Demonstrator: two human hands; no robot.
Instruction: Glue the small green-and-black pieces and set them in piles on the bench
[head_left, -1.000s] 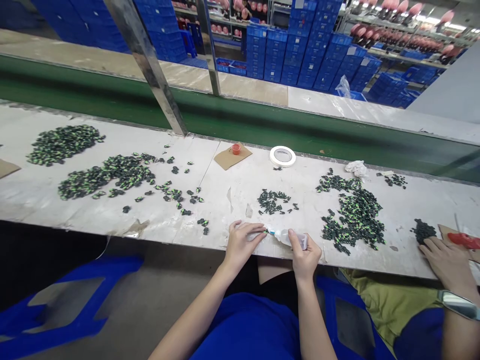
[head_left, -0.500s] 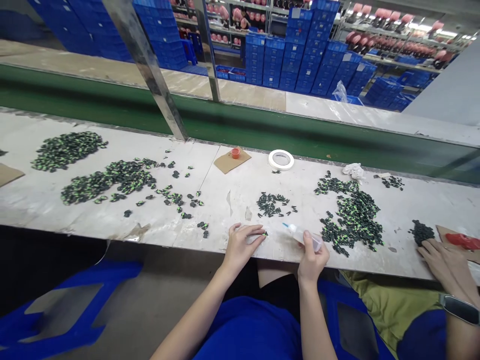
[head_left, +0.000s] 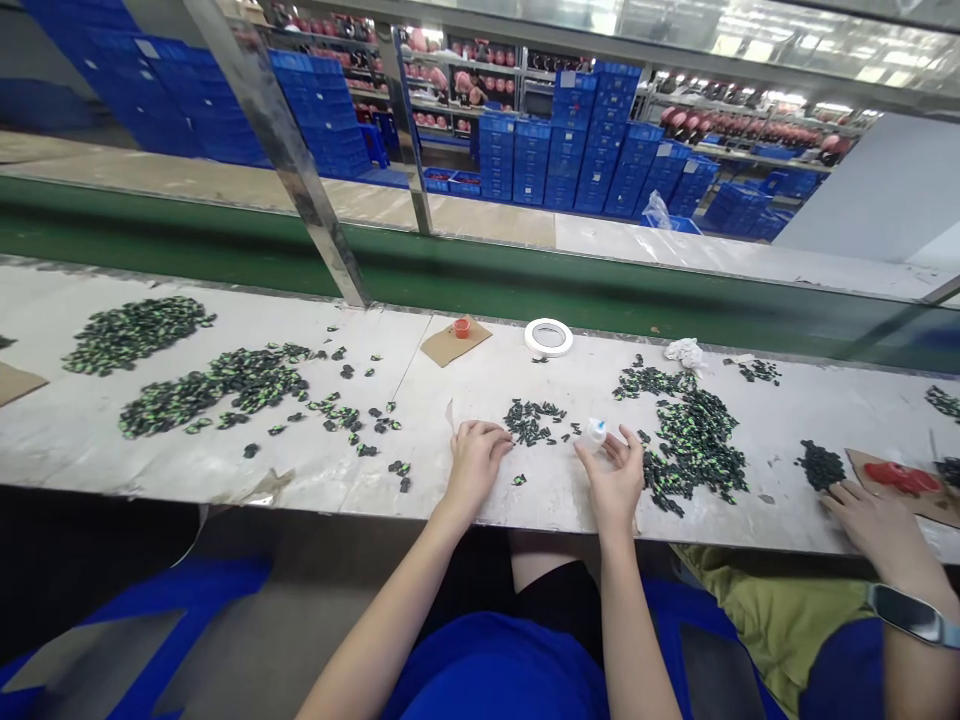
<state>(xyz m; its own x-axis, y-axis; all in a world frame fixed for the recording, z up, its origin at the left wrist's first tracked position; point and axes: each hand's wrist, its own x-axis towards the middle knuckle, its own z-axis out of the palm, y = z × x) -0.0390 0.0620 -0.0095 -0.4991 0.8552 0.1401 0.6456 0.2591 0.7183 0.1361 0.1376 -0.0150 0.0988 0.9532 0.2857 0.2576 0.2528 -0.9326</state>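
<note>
My left hand [head_left: 476,455] rests on the white worktable [head_left: 90,440] with its fingers curled together, the fingertips at the edge of a small heap of dark green parts [head_left: 534,420]. What the fingers hold, if anything, is hidden. One loose dark green part [head_left: 519,480] lies just right of that hand. My right hand [head_left: 616,472] grips a small clear glue bottle [head_left: 596,432], upright, with its blue-tipped white nozzle up. A larger pile of black and green parts [head_left: 697,440] lies right of this hand.
Big piles of parts [head_left: 225,375] spread to the left. A white tape roll [head_left: 548,338], a cardboard scrap [head_left: 442,347] with a red cap [head_left: 461,327] and a crumpled tissue [head_left: 684,352] sit near the green conveyor belt [head_left: 525,285]. A co-worker's hand [head_left: 877,520] works at the right by a red item [head_left: 896,476].
My right hand has drawn the glue bottle away from the left hand and raised it upright. My left hand has set a part down and moved towards the small heap. The view has tilted up.
</note>
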